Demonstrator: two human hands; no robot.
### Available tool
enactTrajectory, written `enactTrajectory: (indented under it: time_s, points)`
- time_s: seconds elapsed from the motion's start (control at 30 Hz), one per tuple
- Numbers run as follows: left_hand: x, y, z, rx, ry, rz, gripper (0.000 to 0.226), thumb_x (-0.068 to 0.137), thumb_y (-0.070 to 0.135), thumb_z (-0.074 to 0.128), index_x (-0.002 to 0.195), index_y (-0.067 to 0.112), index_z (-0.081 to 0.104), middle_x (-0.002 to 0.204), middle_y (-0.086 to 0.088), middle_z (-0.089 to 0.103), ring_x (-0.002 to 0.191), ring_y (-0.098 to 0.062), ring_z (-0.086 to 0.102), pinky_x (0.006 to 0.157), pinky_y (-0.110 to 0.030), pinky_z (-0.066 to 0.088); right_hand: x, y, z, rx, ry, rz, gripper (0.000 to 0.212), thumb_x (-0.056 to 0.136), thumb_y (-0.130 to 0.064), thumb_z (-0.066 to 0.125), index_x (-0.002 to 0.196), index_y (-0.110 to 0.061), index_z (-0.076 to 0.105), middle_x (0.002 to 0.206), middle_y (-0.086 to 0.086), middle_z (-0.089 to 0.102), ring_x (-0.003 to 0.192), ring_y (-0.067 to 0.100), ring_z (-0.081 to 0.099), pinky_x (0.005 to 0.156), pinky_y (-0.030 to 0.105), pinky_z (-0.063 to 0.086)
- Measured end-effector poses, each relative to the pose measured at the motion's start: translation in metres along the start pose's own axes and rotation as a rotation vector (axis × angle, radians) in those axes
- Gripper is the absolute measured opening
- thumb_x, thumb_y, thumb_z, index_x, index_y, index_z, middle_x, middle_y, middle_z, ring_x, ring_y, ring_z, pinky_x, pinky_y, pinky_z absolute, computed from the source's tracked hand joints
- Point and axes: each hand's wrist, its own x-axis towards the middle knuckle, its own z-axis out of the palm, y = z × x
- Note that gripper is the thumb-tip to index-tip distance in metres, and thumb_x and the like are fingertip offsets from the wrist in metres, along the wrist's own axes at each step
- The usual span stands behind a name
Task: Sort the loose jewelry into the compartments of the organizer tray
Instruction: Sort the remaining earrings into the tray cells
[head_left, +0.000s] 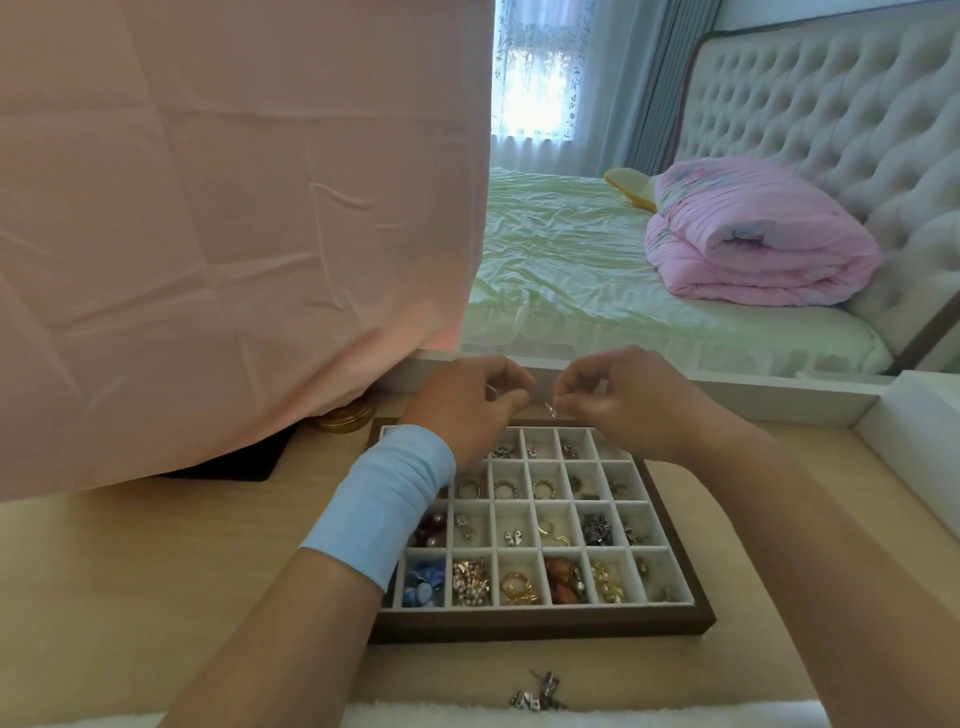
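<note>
Head-cam view down onto a pale wood counter (156, 571). Nearest, by the front edge, lay a small pile of loose jewelry (537, 693), silver-toned, not yet sorted. Just beyond sat the organizer tray (540, 626): dark wood frame w/ a white grid, most visible compartments holding rings, beads & earrings. Both forearms reached over it, the left w/ a blue wristband (382, 512) across the tray's left columns. Above the tray's far edge, the right hand (623, 405) had its grip pinched on a tiny silver piece (551, 411), fingertips only. The left hand (467, 410) was curled close beside it; whether its grip held anything couldn't be told. Behind: a gold tin (345, 415), a hanging pink cloth (234, 234), a bed (571, 270).

Likely risks: the piece was v. small, so a slip could drop it into the wrong compartment or behind the tray; the left forearm, low over the grid, could drag sorted items out; an arm drawn back could sweep the loose pile off the counter
</note>
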Motion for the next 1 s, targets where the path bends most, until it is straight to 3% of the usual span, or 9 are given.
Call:
enactTrajectory:
  time_s: [0.13, 0.3, 0.47, 0.6, 0.7, 0.83, 1.0]
  points:
    - [0.003, -0.017, 0.004, 0.232, -0.064, 0.026, 0.019, 0.093, 0.025, 0.059, 0.106, 0.036, 0.068, 0.114, 0.012, 0.063, 0.112, -0.012, 0.051, 0.103, -0.035, 0.042, 0.003, 0.002, 0.003, -0.216, -0.127, -0.019, 0.008, 0.093, -0.037, 0.068, 0.086, -0.037, 0.072, 0.084, -0.014, 0.066, 0.078, 0.001, 0.059, 0.074, 0.029, 0.049]
    - [0.002, -0.019, 0.006, 0.223, -0.14, 0.0, 0.02, 0.094, 0.023, 0.059, 0.109, 0.032, 0.068, 0.112, 0.013, 0.063, 0.1, -0.007, 0.056, 0.096, -0.027, 0.045, 0.007, -0.001, 0.009, -0.347, -0.212, -0.075, 0.008, 0.092, -0.04, 0.068, 0.086, -0.042, 0.073, 0.086, -0.019, 0.061, 0.082, 0.0, 0.055, 0.076, 0.027, 0.048]
    - [0.002, -0.017, 0.008, 0.236, -0.15, 0.004, 0.023, 0.095, 0.02, 0.057, 0.113, 0.029, 0.068, 0.115, 0.009, 0.064, 0.103, -0.01, 0.058, 0.098, -0.03, 0.047, 0.009, -0.006, 0.013, -0.467, -0.19, -0.13, 0.009, 0.091, -0.042, 0.066, 0.091, -0.045, 0.075, 0.079, -0.022, 0.055, 0.077, 0.0, 0.051, 0.063, 0.021, 0.036]
    - [0.003, -0.018, 0.009, 0.253, -0.151, 0.022, 0.027, 0.094, 0.015, 0.057, 0.115, 0.028, 0.067, 0.115, 0.008, 0.064, 0.105, -0.01, 0.057, 0.099, -0.028, 0.046, 0.01, -0.011, 0.015, -0.515, -0.224, -0.129, 0.013, 0.091, -0.039, 0.065, 0.093, -0.044, 0.077, 0.089, -0.02, 0.063, 0.084, 0.004, 0.055, 0.067, 0.024, 0.044]
    - [0.003, -0.018, 0.009, 0.255, -0.148, 0.027, 0.029, 0.094, 0.012, 0.057, 0.115, 0.028, 0.067, 0.116, 0.008, 0.063, 0.105, -0.01, 0.057, 0.097, -0.027, 0.045, 0.01, -0.014, 0.015, -0.547, -0.24, -0.123, 0.015, 0.092, -0.038, 0.063, 0.095, -0.044, 0.077, 0.095, -0.019, 0.065, 0.086, 0.005, 0.054, 0.065, 0.024, 0.042]
    - [0.004, -0.02, 0.01, 0.269, -0.142, 0.029, 0.028, 0.094, 0.013, 0.057, 0.114, 0.029, 0.067, 0.114, 0.009, 0.063, 0.104, -0.009, 0.057, 0.096, -0.024, 0.045, 0.009, -0.017, 0.014, -0.554, -0.248, -0.091, 0.013, 0.092, -0.039, 0.065, 0.095, -0.041, 0.078, 0.096, -0.019, 0.069, 0.09, 0.007, 0.06, 0.077, 0.029, 0.054]
    - [0.007, -0.023, 0.009, 0.337, -0.116, -0.009, 0.021, 0.093, 0.023, 0.057, 0.108, 0.034, 0.068, 0.111, 0.011, 0.064, 0.103, -0.01, 0.058, 0.095, -0.035, 0.05, 0.008, -0.012, -0.001, -0.439, -0.245, -0.004, 0.011, 0.091, -0.043, 0.07, 0.1, -0.041, 0.075, 0.095, -0.019, 0.065, 0.088, 0.004, 0.06, 0.076, 0.025, 0.048]
